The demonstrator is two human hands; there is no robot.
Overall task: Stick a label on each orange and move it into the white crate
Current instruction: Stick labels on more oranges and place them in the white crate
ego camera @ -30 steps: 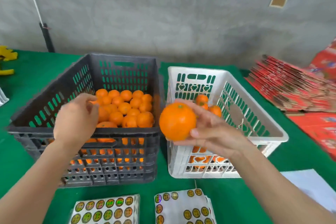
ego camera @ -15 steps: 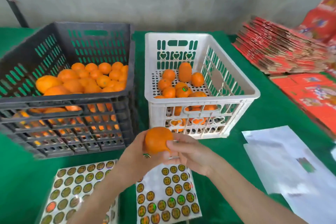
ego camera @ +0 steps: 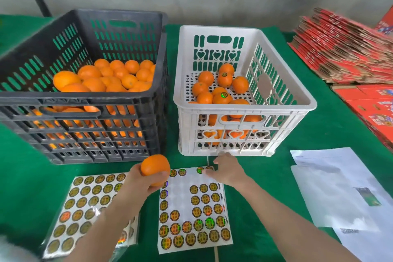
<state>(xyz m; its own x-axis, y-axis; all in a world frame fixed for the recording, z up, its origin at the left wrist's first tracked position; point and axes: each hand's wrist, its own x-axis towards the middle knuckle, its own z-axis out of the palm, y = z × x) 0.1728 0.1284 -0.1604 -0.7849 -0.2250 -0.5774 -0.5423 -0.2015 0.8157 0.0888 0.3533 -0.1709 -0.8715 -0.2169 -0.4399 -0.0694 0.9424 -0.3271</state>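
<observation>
A green-covered table (ego camera: 319, 138) carries everything, with the white crate (ego camera: 244, 110) standing at its middle. The black crate (ego camera: 85, 112), larger, sits just left of the white crate, their walls nearly touching, and is heaped with unlabelled oranges (ego camera: 102, 78). The white crate holds a smaller cluster of oranges (ego camera: 204, 87) on its perforated floor, toward its near left part; at least two of them show round labels on top. A stack of flattened red cartons (ego camera: 344, 55) lies well to the right of the white crate and a little behind it. White paper sheets (ego camera: 340, 193) lie in front of the white crate's right corner. A partly used sticker sheet (ego camera: 191, 208) lies directly in front of the white crate, and a fuller sticker sheet (ego camera: 89, 204) lies in front and to the left of it, below the black crate.

The left hand (ego camera: 138, 183) is raised in front of the white crate's left corner, its fingers curled round a single orange (ego camera: 155, 169), which is held above the gap between the two sheets. The right hand (ego camera: 228, 169) is just in front of the white crate's near wall, its fingers reaching left over the far edge of the partly used sheet, fingertips (ego camera: 207, 174) at a label (ego camera: 200, 169) there. Blur hides whether it pinches that label or only touches it.
</observation>
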